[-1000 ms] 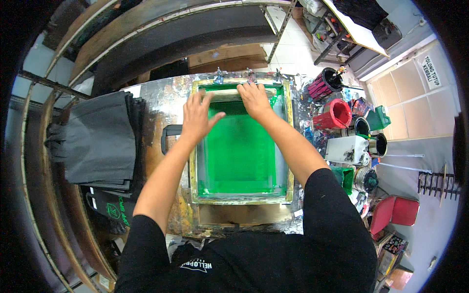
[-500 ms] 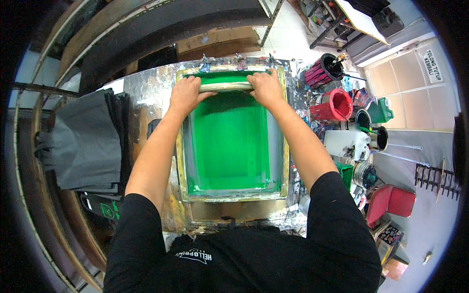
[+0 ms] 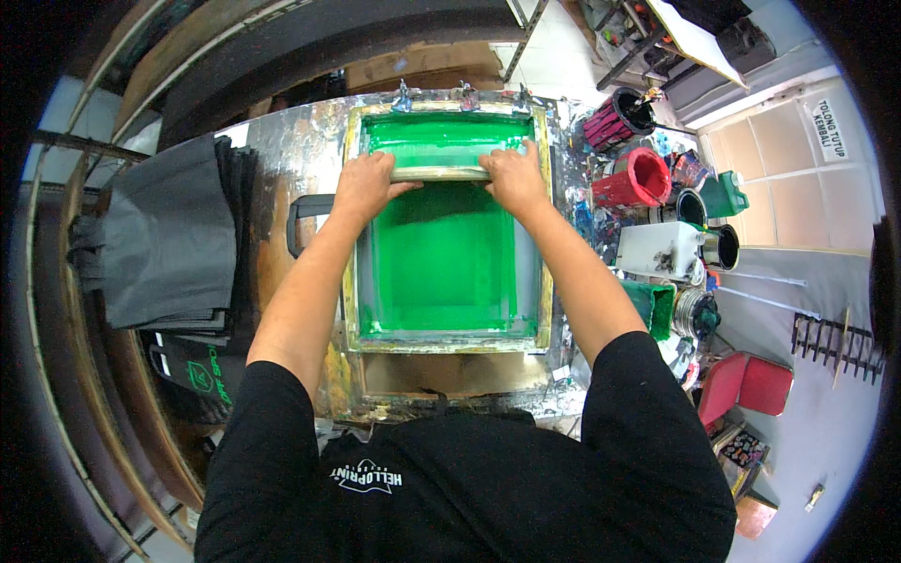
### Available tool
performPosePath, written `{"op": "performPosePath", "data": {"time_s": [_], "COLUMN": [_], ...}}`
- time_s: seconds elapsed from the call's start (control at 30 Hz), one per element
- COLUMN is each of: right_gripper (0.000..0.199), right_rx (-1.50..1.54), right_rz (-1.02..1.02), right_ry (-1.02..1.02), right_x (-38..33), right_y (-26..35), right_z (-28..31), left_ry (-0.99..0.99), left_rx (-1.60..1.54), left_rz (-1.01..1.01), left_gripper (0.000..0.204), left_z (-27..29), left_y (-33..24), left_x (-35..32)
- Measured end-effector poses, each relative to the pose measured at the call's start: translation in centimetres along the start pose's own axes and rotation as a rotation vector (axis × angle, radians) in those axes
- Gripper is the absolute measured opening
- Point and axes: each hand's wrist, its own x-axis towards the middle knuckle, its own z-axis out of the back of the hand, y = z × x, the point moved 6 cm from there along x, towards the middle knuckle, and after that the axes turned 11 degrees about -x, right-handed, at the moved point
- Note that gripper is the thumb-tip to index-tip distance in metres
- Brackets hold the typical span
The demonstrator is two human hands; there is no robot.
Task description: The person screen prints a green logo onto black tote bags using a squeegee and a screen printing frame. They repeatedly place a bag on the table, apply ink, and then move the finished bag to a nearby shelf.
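Both my hands grip a wide squeegee [image 3: 439,174] with a pale handle, held crosswise over a screen-printing frame [image 3: 351,281]. My left hand [image 3: 366,185] wraps its left end, thumb along the near side. At the other end is my right hand [image 3: 516,178], fingers curled over the handle and one finger pointing away from me. Green ink [image 3: 446,267] covers most of the mesh, with a dark shadow just in front of the squeegee. The blade is hidden under the handle. Metal clamps [image 3: 466,97] line the frame's far edge.
Dark grey fabric bags [image 3: 169,239] lie stacked at the left; a black bag handle [image 3: 302,225] sticks out beside the frame. Along the right stand a red bucket [image 3: 638,180], a pink-and-black bucket [image 3: 615,120], a white jerrycan [image 3: 657,251] and several ink cans. A red chair [image 3: 746,387] is beyond.
Both hands have drawn the squeegee toward me over the mesh, showing more green at the far end. The whole view has shifted, so the frame sits higher in it.
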Motion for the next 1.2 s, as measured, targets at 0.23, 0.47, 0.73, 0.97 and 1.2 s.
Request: {"op": "performPosePath", "data": {"time_s": [0.23,0.47,0.73,0.97,1.2], "right_gripper": [0.036,0.041,0.040,0.041,0.049], "right_rx": [0.027,-0.029,0.040,0.025,0.017], "right_rz": [0.004,-0.009,-0.045,-0.042,-0.043], "right_ry": [0.100,0.184,0.123,0.153,0.228], "right_x": [-5.6,-12.2,-19.4,-24.4,-24.9], "right_y": [2.7,5.7,9.2,11.8,11.9], "right_z": [0.4,1.5,3.5,3.9,3.2], "left_ry": [-0.010,0.004,0.020,0.006,0.035], "left_rx": [-0.012,-0.018,-0.054,-0.026,-0.030], "left_rz": [-0.033,-0.041,-0.047,-0.086,-0.048], "left_gripper": [0.066,0.065,0.059,0.053,0.057], "left_z": [-0.2,-0.3,-0.3,-0.4,-1.0], "left_y": [-2.3,-5.2,-8.3,-10.1,-10.4], "left_x": [-6.1,-12.4,-19.5,-25.0,-25.6]}}
